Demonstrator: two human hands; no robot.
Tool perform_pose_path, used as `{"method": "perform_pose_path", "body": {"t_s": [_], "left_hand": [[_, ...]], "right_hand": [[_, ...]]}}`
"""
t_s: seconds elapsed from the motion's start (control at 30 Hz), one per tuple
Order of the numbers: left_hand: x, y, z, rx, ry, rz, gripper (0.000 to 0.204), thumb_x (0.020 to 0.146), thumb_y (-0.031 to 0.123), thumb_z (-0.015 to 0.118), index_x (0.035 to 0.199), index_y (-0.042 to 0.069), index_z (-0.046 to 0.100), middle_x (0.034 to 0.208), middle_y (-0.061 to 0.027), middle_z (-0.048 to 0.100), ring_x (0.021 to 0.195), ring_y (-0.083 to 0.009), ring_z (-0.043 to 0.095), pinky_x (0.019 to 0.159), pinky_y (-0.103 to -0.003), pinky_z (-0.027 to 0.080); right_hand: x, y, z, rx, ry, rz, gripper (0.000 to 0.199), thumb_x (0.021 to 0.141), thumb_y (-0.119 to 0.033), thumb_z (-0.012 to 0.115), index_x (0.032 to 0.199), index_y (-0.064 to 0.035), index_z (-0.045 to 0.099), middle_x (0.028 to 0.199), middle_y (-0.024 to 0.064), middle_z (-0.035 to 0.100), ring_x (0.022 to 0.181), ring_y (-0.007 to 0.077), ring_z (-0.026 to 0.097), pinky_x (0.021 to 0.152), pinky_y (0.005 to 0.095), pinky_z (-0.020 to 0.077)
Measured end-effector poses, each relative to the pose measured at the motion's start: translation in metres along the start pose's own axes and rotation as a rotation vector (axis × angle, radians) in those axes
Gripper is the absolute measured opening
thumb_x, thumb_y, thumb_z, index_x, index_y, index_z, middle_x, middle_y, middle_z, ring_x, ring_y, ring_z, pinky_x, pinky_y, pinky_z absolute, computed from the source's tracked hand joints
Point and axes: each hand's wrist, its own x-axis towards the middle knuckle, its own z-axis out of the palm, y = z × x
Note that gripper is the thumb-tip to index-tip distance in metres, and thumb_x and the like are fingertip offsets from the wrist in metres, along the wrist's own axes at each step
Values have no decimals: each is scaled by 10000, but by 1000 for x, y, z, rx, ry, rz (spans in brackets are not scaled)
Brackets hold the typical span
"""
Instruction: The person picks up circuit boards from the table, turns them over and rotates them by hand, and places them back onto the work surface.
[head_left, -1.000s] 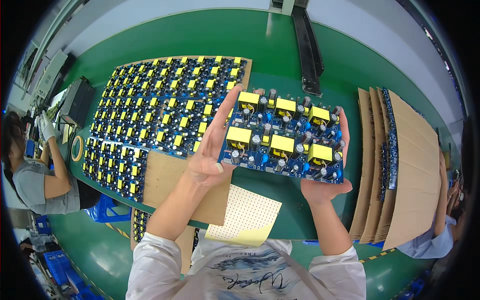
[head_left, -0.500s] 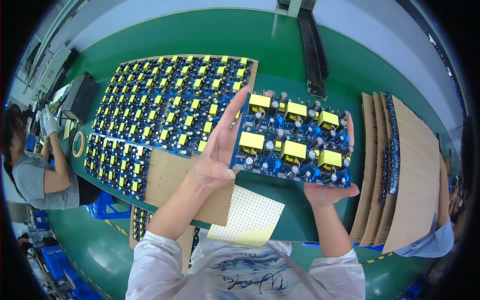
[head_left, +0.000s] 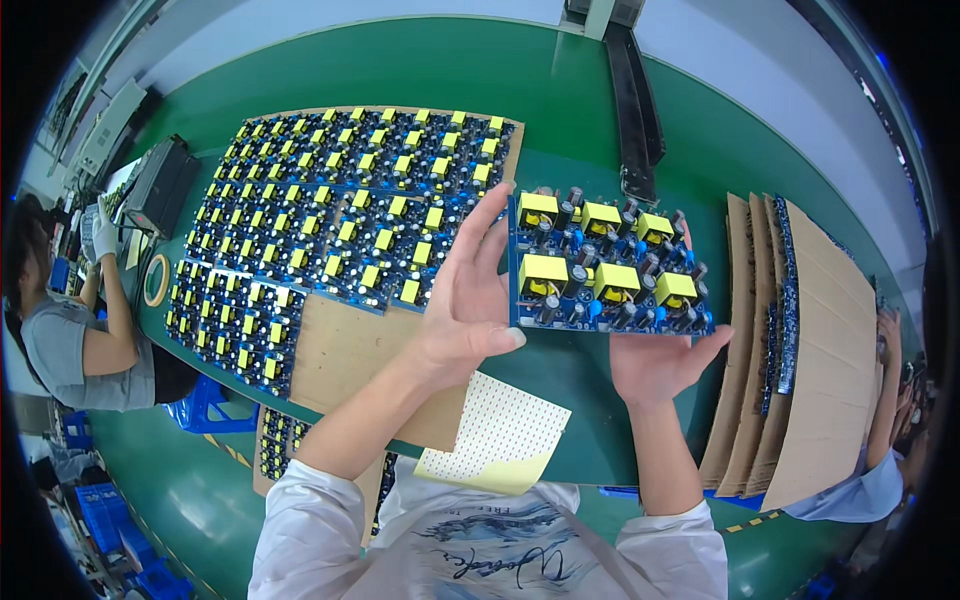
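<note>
While hands (head_left: 463, 312) (head_left: 652, 370) hold a board (head_left: 612, 268), shirt lettering (head_left: 515, 566) (cursive) shows

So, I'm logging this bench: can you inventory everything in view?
Rectangular circuit board: one, blue with yellow blocks, between hands
Similar boards: many, same colours, table's left
Flat cardboard: at least one, tan, beneath those
Thin dotted sheet: one, pale yellow, near table edge
Upright cardboard sheets: several, tan, right
Ring-shaped roll: one, tan, left
Box-shaped device: one, black, left
Long metal channel: one, black, far side
Table: one, green, centre
Plastic stool: one, blue, below left
Plastic bins: several, blue, lower left
Co-workers: two, grey and light-blue clothing, side edges
Printed shirt: one, white, bottom
Left hand: one, bare, board's left edge
Right hand: one, bare, board's lower right
</note>
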Motion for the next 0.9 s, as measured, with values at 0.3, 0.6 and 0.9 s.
{"method": "perform_pose_path", "body": {"t_s": [0.3,0.6,0.9], "left_hand": [[1,-3,-3,359,-146,317,1141,513,72,808,1379,84,65,1372,-137,208,1134,-258,433,920,-395,392],[-7,-10,-9,637,-172,444,1156,493,117,835,1363,56,75,1358,-174,214,966,-216,507,810,-349,427],[-8,-15,-11,646,-123,452,1184,489,204,846,1363,27,67,1333,-179,222,1117,-284,428,896,-383,401]], "right_hand": [[12,3,-12,372,-240,319,848,789,-551,455,1397,-93,80,1414,117,210,1285,301,256,1023,465,250],[11,10,-12,261,-157,420,695,872,-445,383,1378,-38,137,1387,139,265,1264,301,295,1025,446,256],[13,11,-7,408,4,500,631,889,-441,357,1328,-3,241,1264,182,420,1131,291,466,929,419,411]]}}
